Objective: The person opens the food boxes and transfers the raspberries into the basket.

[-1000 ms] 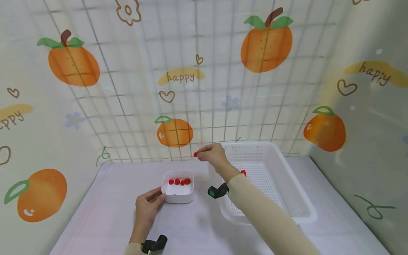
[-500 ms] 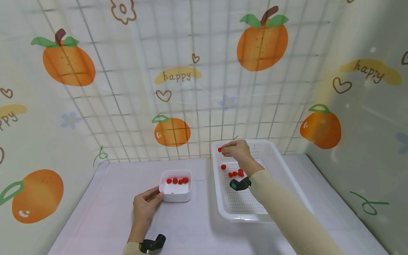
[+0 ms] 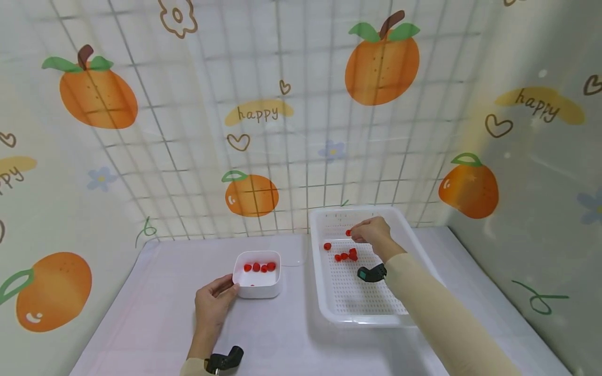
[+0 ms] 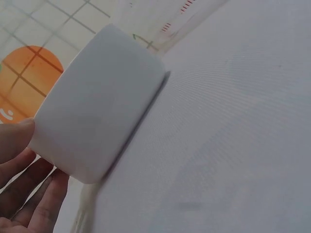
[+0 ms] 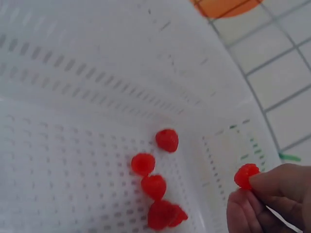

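Observation:
My right hand [image 3: 373,235] pinches a red raspberry [image 5: 247,175] between thumb and fingertips, above the far part of a white perforated basket [image 3: 338,317]. More raspberries [image 5: 143,164] lie on the basket floor, some touching and one [image 3: 327,246] apart towards the far left. My left hand [image 3: 213,308] holds the left side of a small white box [image 3: 259,291], thumb against its wall. Inside the box a row of raspberries [image 3: 256,267] lies along the back, and a bit of red shows near its front rim. In the left wrist view the box wall [image 4: 97,107] hides its contents.
A clear, thin-edged flat piece [image 3: 293,256] lies on the white tablecloth [image 3: 277,339] between box and basket. A patterned curtain [image 3: 301,130] with printed oranges stands behind the table, with side walls of the same print.
My right hand has moved right from beside the box to over the basket, carrying the raspberry, and is lower now. The left hand stays on the box. The head view has shifted slightly.

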A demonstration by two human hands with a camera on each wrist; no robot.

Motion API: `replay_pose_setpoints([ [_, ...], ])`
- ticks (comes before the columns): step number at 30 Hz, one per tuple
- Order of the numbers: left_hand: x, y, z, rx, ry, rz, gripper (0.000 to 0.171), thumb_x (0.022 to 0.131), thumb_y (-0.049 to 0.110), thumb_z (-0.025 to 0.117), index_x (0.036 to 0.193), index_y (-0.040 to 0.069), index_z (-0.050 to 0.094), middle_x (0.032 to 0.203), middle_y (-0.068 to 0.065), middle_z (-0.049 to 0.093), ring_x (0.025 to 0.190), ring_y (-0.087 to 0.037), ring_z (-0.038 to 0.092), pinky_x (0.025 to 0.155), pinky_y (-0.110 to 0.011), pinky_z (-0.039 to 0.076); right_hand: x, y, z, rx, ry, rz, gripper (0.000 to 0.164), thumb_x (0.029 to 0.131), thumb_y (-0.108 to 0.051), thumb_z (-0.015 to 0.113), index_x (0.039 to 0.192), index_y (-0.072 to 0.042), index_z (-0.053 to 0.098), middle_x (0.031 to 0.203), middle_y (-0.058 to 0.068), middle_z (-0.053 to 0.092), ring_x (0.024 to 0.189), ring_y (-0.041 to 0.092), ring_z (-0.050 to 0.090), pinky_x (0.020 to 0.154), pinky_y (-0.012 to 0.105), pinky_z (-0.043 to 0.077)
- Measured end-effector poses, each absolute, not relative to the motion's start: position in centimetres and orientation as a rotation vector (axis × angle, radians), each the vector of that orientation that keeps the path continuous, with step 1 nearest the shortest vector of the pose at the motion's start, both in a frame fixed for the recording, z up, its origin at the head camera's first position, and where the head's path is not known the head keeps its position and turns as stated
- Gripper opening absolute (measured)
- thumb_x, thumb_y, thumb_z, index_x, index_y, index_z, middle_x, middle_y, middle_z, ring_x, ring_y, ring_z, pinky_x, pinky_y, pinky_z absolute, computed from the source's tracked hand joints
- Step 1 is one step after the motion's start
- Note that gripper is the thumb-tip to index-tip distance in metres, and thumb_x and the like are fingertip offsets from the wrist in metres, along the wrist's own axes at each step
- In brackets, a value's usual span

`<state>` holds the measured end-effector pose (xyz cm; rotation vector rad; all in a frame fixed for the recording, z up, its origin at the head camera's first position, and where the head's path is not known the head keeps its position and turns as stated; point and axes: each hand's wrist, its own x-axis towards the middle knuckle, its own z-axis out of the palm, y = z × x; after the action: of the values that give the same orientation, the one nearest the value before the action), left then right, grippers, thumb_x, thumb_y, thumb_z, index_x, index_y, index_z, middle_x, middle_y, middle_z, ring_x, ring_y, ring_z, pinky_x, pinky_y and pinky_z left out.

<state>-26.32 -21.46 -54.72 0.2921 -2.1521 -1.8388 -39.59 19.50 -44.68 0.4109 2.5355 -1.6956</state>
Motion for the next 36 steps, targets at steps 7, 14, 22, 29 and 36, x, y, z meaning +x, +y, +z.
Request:
replay_pose_setpoints([
  [7,-26.3,-21.5,-54.8,0.256,-2.126,-1.857,0.038,0.089,0.002,0.083,0.126,0.001,0.075,0.127,-0.018,0.073,0.12,-0.032,0.069,0.089,-0.017,0.056,-39.6,20.9,-46.1,0.52,2.584,-1.578,0.019,0.091,-0.004,0.076,0.106,0.007,0.071,0.094,0.018,0.075,0.086,0.032,0.076,0.09,0.044,0.062],
  [14,-26.2,-21.6,-54.6,0.248,-2.151,-1.823,0.039,0.09,0.004,0.082,0.127,0.001,0.074,0.128,-0.018,0.072,0.123,-0.03,0.066,0.089,-0.013,0.054,-39.8,22.0,-47.1,0.468,2.614,-1.457,0.014,0.083,0.005,0.076,0.095,0.011,0.071,0.078,0.017,0.074,0.065,0.023,0.073,0.074,0.039,0.065],
  [22,-26.1,-21.4,-54.7,0.273,-2.18,-1.81,0.037,0.091,0.006,0.081,0.127,0.006,0.076,0.129,-0.013,0.072,0.125,-0.028,0.065,0.096,-0.022,0.055,-39.2,21.9,-47.5,0.435,2.719,-1.121,0.011,0.081,0.0,0.079,0.087,0.007,0.073,0.076,0.016,0.073,0.067,0.024,0.072,0.07,0.034,0.063],
  [29,-26.1,-21.3,-54.7,0.286,-2.164,-1.822,0.036,0.09,0.005,0.082,0.126,0.006,0.076,0.127,-0.014,0.073,0.121,-0.029,0.067,0.091,-0.017,0.056,-39.4,21.5,-47.5,0.46,2.694,-1.177,0.017,0.084,0.002,0.077,0.098,0.01,0.071,0.079,0.018,0.07,0.071,0.027,0.071,0.074,0.036,0.064],
  [36,-26.4,-21.6,-55.0,0.276,-2.169,-1.814,0.036,0.091,0.007,0.082,0.126,0.004,0.076,0.127,-0.015,0.073,0.119,-0.029,0.068,0.091,-0.019,0.056,-39.7,21.2,-46.8,0.436,2.71,-1.311,0.016,0.084,0.001,0.076,0.096,0.011,0.07,0.072,0.013,0.071,0.064,0.023,0.072,0.075,0.039,0.065],
])
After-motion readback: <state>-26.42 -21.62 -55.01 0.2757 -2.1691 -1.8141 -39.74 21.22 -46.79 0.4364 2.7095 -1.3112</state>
